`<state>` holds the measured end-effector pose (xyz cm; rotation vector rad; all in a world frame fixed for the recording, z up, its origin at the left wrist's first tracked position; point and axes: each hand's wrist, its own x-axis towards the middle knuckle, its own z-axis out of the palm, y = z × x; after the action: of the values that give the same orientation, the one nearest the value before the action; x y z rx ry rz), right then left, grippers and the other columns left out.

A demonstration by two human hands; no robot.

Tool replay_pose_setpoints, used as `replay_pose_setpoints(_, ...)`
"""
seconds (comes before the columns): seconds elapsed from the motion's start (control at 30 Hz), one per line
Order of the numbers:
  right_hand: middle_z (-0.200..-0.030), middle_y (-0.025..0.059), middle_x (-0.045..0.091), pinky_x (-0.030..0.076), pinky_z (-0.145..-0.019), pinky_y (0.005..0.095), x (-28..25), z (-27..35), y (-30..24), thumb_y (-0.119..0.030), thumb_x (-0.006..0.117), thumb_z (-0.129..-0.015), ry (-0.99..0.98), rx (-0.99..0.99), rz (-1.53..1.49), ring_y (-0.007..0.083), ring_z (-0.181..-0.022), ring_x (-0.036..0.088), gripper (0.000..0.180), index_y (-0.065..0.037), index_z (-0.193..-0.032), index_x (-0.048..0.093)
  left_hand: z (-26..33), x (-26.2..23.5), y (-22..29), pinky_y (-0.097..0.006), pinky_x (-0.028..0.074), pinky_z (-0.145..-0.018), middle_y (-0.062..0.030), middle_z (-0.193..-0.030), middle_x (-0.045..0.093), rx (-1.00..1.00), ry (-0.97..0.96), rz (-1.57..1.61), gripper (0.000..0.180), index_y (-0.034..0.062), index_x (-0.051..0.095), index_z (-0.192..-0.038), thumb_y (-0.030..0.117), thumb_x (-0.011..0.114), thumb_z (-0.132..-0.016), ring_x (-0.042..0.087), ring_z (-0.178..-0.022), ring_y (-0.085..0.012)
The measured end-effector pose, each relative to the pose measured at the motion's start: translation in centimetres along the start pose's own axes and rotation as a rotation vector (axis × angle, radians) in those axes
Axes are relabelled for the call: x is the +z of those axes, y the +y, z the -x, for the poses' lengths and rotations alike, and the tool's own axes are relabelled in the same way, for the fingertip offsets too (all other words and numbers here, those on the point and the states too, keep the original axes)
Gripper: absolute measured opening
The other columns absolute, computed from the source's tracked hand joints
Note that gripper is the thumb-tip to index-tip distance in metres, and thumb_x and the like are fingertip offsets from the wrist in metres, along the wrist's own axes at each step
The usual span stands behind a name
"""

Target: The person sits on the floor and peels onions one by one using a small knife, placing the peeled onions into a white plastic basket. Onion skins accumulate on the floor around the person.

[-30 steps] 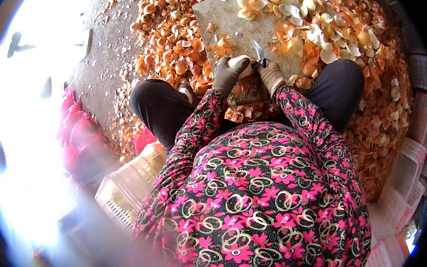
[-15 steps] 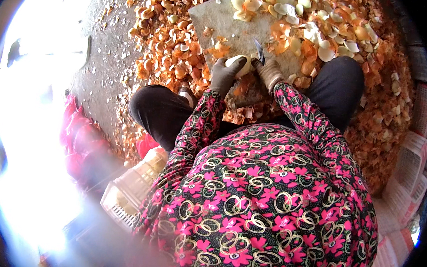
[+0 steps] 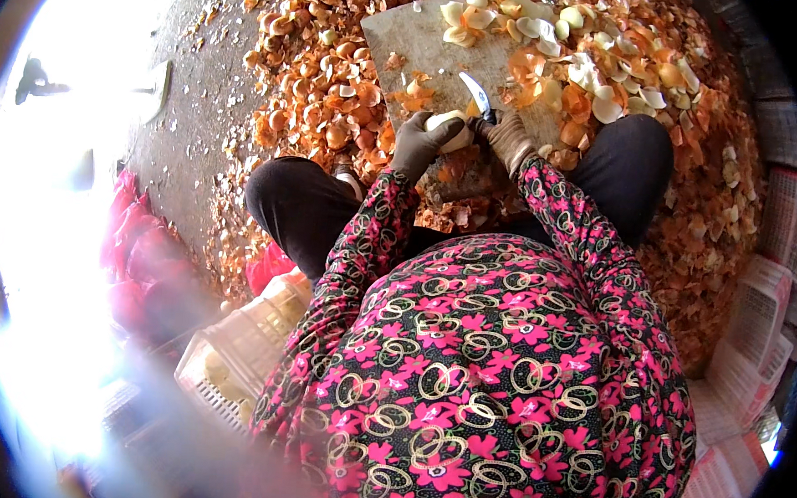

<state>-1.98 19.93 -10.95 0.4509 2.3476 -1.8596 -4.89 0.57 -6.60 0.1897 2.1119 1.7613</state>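
Onion (image 3: pixel 454 129) clasped in left hand (image 3: pixel 419 144), knife (image 3: pixel 473 93) gripped in right hand (image 3: pixel 509 140), toward near edge of board (image 3: pixel 402 41). Probably peeling; calls for knife against onion.

- A flat grey board (image 3: pixel 398 34) is lying beneath and beyond the left hand (image 3: pixel 420 144) and the right hand (image 3: pixel 509 141).
- Pale onion layers (image 3: pixel 465 22) are resting along the board's far edge, straight ahead of both hands.
- Orange skin scraps (image 3: pixel 413 92) are lying on the board just beyond the left hand.
- White layers and orange skins (image 3: pixel 613 93) are spreading out to the right of the right hand.
- Grey floor (image 3: pixel 186 72) is showing well left of the left hand, with small pale flakes dotting it.
- Brown onions and loose skins (image 3: pixel 335 94) are covering the floor nearer that hand.
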Motion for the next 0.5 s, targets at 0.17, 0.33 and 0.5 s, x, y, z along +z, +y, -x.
replay_pose_setpoints(0.17,-0.086,0.0239,0.066,0.049,-0.073,0.0406,0.2,0.6,-1.4,-0.043,0.065,-0.085,0.046,-0.015,0.262,0.0376,-0.083,0.064,0.048,0.003,-0.098,0.064,-0.3,0.0,-1.1,-0.026,0.049,-0.063,-0.0094,-0.091,0.066,-0.014,0.033,-0.007,0.057,-0.0063,0.061,-0.108,0.04,0.077,-0.078,0.062,-0.074,-0.0143)
replay_pose_setpoints(0.33,-0.091,0.025,0.066,0.05,-0.077,0.0438,0.3,0.8,-2.2,-0.047,0.061,-0.086,0.142,-0.009,0.4,0.0409,-0.088,0.063,0.053,0.004,-0.099,0.063,-0.2,0.4,0.3,-0.026,0.049,-0.06,-0.0089,-0.088,0.066,-0.045,0.041,-0.024,0.056,-0.0064,0.062,-0.107,0.039,0.076,-0.078,0.062,-0.073,-0.0132)
replay_pose_setpoints(0.5,-0.094,0.0267,0.065,0.05,-0.082,0.044,0.8,-0.1,-2.9,-0.041,0.064,-0.082,0.138,0.066,0.593,0.0395,-0.092,0.063,0.048,0.003,-0.1,0.064,-0.1,-0.1,0.7,-0.028,0.051,-0.064,-0.0111,-0.092,0.066,-0.065,0.033,0.019,0.057,-0.0069,0.061,-0.109,0.037,0.078,-0.077,0.063,-0.076,-0.0153)
